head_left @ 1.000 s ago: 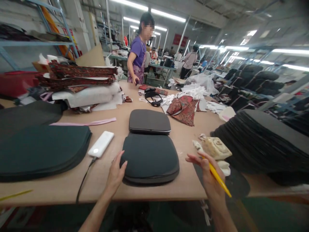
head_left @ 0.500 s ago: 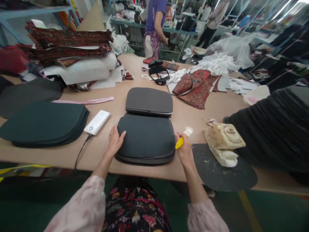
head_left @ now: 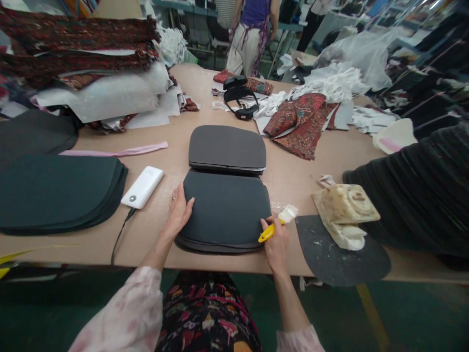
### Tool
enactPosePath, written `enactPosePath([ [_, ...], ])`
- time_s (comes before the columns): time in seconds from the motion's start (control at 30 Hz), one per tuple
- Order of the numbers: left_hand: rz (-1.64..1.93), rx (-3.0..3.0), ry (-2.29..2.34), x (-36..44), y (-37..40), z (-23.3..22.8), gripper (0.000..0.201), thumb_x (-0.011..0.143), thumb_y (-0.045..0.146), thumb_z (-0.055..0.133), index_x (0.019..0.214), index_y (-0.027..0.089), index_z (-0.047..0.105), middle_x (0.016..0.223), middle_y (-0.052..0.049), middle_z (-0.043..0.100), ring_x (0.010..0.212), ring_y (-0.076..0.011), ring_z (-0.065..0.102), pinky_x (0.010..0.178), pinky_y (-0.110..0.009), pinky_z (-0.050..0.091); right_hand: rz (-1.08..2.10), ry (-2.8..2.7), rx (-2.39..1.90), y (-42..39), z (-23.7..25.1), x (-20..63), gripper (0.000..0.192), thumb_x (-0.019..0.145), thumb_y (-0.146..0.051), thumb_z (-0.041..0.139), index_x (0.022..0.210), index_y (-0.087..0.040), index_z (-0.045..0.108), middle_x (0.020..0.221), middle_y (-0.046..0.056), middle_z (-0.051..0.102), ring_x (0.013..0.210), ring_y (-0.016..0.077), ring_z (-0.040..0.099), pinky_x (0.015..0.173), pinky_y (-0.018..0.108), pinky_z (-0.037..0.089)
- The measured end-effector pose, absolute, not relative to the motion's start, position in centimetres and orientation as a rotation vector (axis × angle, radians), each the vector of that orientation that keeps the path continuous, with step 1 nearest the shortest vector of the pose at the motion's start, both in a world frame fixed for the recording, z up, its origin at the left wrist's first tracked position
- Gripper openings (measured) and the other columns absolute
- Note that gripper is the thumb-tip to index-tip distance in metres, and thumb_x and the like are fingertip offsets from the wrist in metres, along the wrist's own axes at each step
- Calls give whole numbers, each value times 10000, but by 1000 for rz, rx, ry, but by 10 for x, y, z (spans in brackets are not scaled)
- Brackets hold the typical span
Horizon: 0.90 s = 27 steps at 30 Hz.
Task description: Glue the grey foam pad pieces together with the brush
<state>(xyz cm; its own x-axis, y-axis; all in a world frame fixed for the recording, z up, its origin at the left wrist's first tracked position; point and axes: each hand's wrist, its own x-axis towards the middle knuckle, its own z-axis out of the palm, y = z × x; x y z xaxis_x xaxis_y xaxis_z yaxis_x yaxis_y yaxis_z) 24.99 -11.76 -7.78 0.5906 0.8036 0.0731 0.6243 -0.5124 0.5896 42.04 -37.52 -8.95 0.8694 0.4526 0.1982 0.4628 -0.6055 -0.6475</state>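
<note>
A stack of dark, rounded panels (head_left: 227,210) lies in front of me on the table. My left hand (head_left: 180,210) rests at its left edge, fingers stretched and thumb over the top panel. In my right hand (head_left: 276,244) is a paint brush (head_left: 267,233) with a yellow handle; its whitish bristles point away to the upper right. The fingers of that hand are closed round the handle, beside the stack's right edge. Directly behind lies a second stack of grey-brown panels (head_left: 227,146).
To the right, a stained cream container (head_left: 346,203) stands on a dark sheet (head_left: 340,264), near a tall dark pile (head_left: 414,190). A white power bank (head_left: 142,187) with a cable and more dark panels (head_left: 58,190) lie left. Patterned fabric (head_left: 298,124) and a black headset (head_left: 242,105) lie farther back.
My right hand has moved slightly nearer to me with the brush, which now lies more level. The top panel sits slightly farther right. My view has tilted down a little.
</note>
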Motion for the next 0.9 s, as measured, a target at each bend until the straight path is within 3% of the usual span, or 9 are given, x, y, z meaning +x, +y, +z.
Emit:
enactPosePath([
  [0.33,572,2492,1038,263,-94,-78,677,780,308,551,1350,101,251,1302,-199,458,1257,-334,372,1021,-514,322,-3,-527,-2164,-380,-119,407,384,816,-517,483,969,-174,565,1181,179,555,1130,297,503,882,444,424],
  [0.73,611,2447,1045,245,-96,-74,677,807,335,515,1379,134,213,1231,-170,490,1131,-316,481,928,-470,416,57,-632,-2094,-374,-117,427,319,807,-458,507,959,-189,588,1097,139,605,1034,268,570,866,430,449],
  [0.9,443,2418,1260,242,-107,-60,687,794,347,549,1377,153,244,1222,-179,496,1104,-358,483,885,-534,407,60,-671,-2139,-374,-106,435,334,788,-478,531,939,-186,592,1030,122,612,956,245,576,843,401,443],
])
